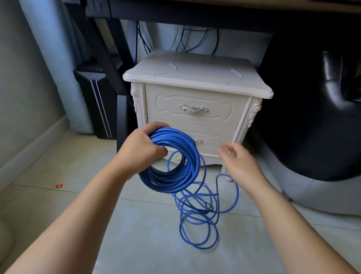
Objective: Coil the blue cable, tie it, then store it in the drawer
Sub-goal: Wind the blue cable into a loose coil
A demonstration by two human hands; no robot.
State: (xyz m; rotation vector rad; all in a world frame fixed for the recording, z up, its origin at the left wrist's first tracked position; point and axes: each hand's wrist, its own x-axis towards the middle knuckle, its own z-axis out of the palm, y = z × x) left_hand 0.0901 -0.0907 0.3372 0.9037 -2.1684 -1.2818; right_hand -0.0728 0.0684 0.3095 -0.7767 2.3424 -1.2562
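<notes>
**COILING IN PROGRESS: HANDLING NOTES FOR THE CABLE**

**Left side.** The left hand point(143, 144) is closed round the gathered turns of the blue cable point(185, 155). The fingers are wrapped over the top of the bundle and the thumb is hooked through its centre. The bundle hangs below the fist, clear of the floor point(146, 228) and in front of the cabinet point(198, 75).

**Centre.** A tail runs from the bundle down into the loose loops point(193, 209), which lie overlapping on the tiles. Roughly a third of the length looks uncoiled, so tying and storing are not yet due.

**Handling.**
- The jacket appears smooth and moderately stiff, because the turns hold a round form and do not slump.
- Expect spring-back. Released turns will probably fan out, so keep the fist on the bundle until a tie is on.
- The bundle looks light enough for one hand.
- Draw slack from the strand nearest the bundle, not from the middle of the pile, where the crossings could snag.

**Right side.** The right hand point(239, 162) is beside the bundle and apart from it. It is motion-blurred, and the fingers seem spread and empty.

**Destination.** The upper drawer point(170, 109) is closed, as is the one below it.
</notes>
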